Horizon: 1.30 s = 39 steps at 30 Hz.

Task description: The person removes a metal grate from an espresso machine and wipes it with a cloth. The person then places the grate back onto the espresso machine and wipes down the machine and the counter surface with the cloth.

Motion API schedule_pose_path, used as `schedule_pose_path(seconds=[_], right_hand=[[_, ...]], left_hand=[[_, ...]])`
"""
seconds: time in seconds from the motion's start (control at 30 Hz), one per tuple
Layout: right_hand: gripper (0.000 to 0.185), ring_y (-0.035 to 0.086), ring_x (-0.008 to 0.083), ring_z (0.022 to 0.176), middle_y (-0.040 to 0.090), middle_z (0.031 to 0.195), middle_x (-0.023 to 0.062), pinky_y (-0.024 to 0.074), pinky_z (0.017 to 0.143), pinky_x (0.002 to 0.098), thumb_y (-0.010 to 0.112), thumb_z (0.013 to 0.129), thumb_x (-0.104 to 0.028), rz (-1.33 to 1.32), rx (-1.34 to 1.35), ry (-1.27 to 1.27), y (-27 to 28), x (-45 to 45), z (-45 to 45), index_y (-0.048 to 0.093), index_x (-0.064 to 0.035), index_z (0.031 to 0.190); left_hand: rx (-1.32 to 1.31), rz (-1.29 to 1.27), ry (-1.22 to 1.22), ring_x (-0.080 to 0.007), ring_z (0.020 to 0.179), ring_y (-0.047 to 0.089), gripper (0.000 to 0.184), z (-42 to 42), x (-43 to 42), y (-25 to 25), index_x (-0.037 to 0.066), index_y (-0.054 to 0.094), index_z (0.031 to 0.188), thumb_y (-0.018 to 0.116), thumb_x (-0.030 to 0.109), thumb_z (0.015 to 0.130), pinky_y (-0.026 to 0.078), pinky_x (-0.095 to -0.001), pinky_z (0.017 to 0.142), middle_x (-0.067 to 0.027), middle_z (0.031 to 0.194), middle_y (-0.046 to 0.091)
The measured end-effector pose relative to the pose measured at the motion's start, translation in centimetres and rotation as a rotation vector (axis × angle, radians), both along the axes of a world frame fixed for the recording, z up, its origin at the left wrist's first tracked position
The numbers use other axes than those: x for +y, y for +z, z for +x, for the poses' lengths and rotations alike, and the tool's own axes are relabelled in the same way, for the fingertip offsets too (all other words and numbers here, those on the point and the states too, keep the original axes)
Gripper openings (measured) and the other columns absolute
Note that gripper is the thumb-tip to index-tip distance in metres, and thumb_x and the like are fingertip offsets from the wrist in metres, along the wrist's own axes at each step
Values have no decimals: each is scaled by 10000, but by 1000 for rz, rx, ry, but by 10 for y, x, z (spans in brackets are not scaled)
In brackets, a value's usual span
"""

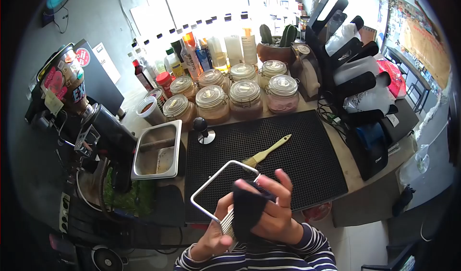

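A metal frame with a ribbed metal part at its lower end is held by my left hand, in front of the black mat's near edge. My right hand is closed on a dark cloth and presses it near the ribbed part; some of its fingers stick out. The cloth hides part of the metal object. Beyond my hands, a brush with a pale handle lies on the black rubber mat. A tamper with a black knob stands at the mat's far left corner.
Several glass jars line the far side, bottles behind them. At the left are a steel container and a black machine. Holders with cups and lids, cables and a blue-black device stand at the right.
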State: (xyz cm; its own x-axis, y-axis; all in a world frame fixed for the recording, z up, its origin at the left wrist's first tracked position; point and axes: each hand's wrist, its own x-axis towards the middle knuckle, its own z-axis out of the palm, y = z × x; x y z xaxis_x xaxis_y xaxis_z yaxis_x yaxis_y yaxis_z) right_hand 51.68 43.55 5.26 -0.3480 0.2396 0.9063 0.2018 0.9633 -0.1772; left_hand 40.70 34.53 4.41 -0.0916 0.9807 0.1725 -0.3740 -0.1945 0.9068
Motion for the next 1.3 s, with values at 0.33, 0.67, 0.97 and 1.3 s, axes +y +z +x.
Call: schedule_pose_path(seconds=[0.33, 0.67, 0.97, 1.3], right_hand=[[196, 495, 119, 828, 569, 755, -81, 172, 914, 429, 696, 626, -205, -172, -308, 450, 6, 24, 11, 606, -145, 789], [154, 493, 123, 822, 551, 702, -47, 207, 863, 411, 669, 696, -188, -399, -418, 596, 9, 39, 18, 579, -110, 793], [160, 482, 126, 872, 549, 712, -75, 170, 900, 444, 676, 704, -238, -363, -512, 440, -1, 53, 42, 605, -136, 806], [146, 526, 129, 747, 561, 708, -29, 246, 874, 397, 647, 735, -190, -436, -453, 596, 4, 47, 6, 584, -99, 831]], left_hand=[[99, -188, -151, -147, 952, 494, 815, -21, -23, -6, -7, 112, 1309, 600, 406, 804, 396, -266, 824, -132, 1064, 455], [41, -254, -121, -234, 1072, 511, 925, -12, -1, -20, 46, 157, 1304, 493, 692, 734, 461, -328, 874, -179, 1196, 435], [-105, -259, -279, -246, 1053, 518, 936, -20, -4, -22, 63, 50, 1365, 530, 610, 777, 439, -344, 868, -206, 1190, 451], [-119, -297, -197, -258, 1151, 447, 949, -18, 4, -22, 60, 99, 1374, 555, 616, 754, 418, -373, 927, -187, 1300, 327]])
